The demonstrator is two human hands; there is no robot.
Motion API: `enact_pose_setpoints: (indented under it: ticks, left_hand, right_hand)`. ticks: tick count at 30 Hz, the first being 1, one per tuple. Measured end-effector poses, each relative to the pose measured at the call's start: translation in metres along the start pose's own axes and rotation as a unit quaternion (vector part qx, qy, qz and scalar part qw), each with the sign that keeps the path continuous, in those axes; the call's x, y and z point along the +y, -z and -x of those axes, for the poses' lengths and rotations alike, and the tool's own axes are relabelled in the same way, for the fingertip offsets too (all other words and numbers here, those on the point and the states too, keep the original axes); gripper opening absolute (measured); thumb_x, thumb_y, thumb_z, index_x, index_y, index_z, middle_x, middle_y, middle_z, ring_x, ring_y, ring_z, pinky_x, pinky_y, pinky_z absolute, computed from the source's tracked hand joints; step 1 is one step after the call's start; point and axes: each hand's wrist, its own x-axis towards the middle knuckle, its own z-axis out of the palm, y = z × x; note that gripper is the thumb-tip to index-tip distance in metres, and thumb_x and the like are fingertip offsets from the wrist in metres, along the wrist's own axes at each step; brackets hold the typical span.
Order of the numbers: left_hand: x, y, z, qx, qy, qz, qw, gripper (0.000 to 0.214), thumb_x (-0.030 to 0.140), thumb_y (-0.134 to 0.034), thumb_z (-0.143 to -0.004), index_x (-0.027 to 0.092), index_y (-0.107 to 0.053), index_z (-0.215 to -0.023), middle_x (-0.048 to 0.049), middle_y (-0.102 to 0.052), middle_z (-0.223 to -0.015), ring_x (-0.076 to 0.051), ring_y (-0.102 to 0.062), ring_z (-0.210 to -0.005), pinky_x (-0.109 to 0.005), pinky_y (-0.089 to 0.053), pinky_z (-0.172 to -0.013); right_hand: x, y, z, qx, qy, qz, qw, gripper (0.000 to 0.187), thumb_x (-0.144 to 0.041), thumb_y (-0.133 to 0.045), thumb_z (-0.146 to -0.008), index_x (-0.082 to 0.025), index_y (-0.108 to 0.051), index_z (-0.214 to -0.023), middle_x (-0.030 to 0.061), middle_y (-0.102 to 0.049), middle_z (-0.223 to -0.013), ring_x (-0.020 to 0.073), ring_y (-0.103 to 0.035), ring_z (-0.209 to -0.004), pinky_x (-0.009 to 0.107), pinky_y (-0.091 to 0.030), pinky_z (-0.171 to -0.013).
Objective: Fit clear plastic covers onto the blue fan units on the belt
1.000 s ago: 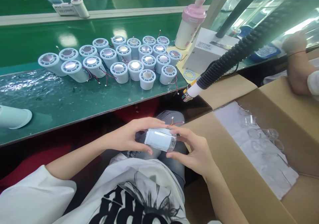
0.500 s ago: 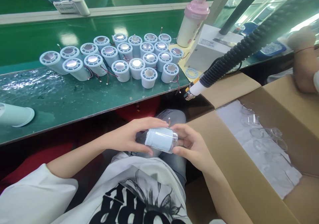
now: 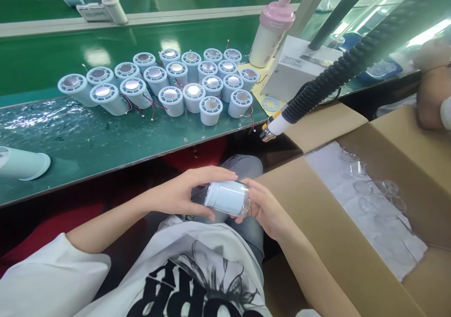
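Over my lap, a light-blue cylindrical motor housing (image 3: 227, 197) lies on its side, with a clear cover (image 3: 245, 206) around it that sticks out past its right end. My left hand (image 3: 192, 192) grips the housing's left end, thumb below and fingers along the top. At the clear end, my right hand (image 3: 264, 206) has its fingers curled around the cover, partly hidden behind it. Several similar light-blue housings (image 3: 193, 91) stand on the green bench beyond, round silver centres up, some with thin red and black wires trailing out.
A cardboard box (image 3: 338, 232) at my right holds clear cups (image 3: 369, 188) on white paper. A black coiled hose with a metal-tipped tool (image 3: 271, 129) hangs above it. A pink-lidded bottle (image 3: 273, 33) and a pale-green cup (image 3: 23, 163) stand or lie on the bench. Another person's arm (image 3: 431, 91) is far right.
My right hand has shifted its grip on the clear end, its thumb moving from the near side to underneath. The left hand stays on the housing.
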Motion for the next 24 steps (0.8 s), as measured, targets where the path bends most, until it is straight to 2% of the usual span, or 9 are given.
enact_pose_setpoints:
  ticks: [7,11,13,19,24]
  left_hand:
    - [-0.003,0.0,0.0,0.003,-0.026,0.014,1.0,0.083,0.019,-0.082,-0.066,0.03,-0.045,-0.14,-0.012,-0.051,-0.142,-0.028,-0.049,-0.129,-0.042,-0.04,-0.108]
    - [-0.007,0.0,0.001,0.005,-0.048,0.027,0.998,0.078,0.021,-0.082,-0.068,0.031,-0.048,-0.138,-0.0134,-0.049,-0.142,-0.03,-0.051,-0.128,-0.045,-0.042,-0.105]
    - [-0.007,0.0,0.003,0.007,-0.045,0.019,0.999,0.079,0.023,-0.082,-0.068,0.031,-0.047,-0.138,-0.0137,-0.049,-0.142,-0.03,-0.05,-0.128,-0.046,-0.042,-0.105]
    - [0.0,-0.001,0.007,0.018,0.015,0.019,1.0,0.085,0.021,-0.082,-0.066,0.026,-0.042,-0.141,-0.0152,-0.053,-0.138,-0.03,-0.052,-0.126,-0.044,-0.044,-0.105]
    - [0.004,-0.001,0.005,0.012,-0.015,-0.018,1.0,0.084,0.021,-0.082,-0.067,0.027,-0.043,-0.141,-0.0144,-0.055,-0.136,-0.029,-0.052,-0.125,-0.045,-0.042,-0.106]
  right_hand:
    - [0.002,-0.006,-0.001,-0.025,-0.077,-0.051,0.995,0.055,-0.068,-0.068,-0.068,-0.016,-0.058,-0.083,0.0026,-0.069,-0.059,0.0118,-0.064,-0.045,0.016,-0.05,-0.04]
    - [0.003,-0.007,0.0,-0.037,-0.138,-0.073,0.987,0.057,-0.069,-0.055,-0.079,-0.012,-0.062,-0.077,0.0069,-0.07,-0.06,0.0091,-0.063,-0.043,0.012,-0.047,-0.038]
    - [0.004,-0.008,0.0,-0.042,-0.148,-0.081,0.985,0.059,-0.069,-0.052,-0.081,-0.011,-0.062,-0.075,0.0079,-0.07,-0.059,0.0086,-0.063,-0.043,0.011,-0.047,-0.038]
    - [0.003,-0.012,0.005,-0.049,-0.072,-0.069,0.994,0.051,-0.066,-0.066,-0.073,-0.018,-0.051,-0.083,0.0012,-0.069,-0.062,0.0107,-0.066,-0.049,0.015,-0.052,-0.044]
    - [0.001,-0.013,0.009,-0.05,-0.038,-0.031,0.998,0.051,-0.065,-0.066,-0.073,-0.02,-0.046,-0.085,-0.0007,-0.067,-0.064,0.0118,-0.065,-0.049,0.018,-0.052,-0.043]
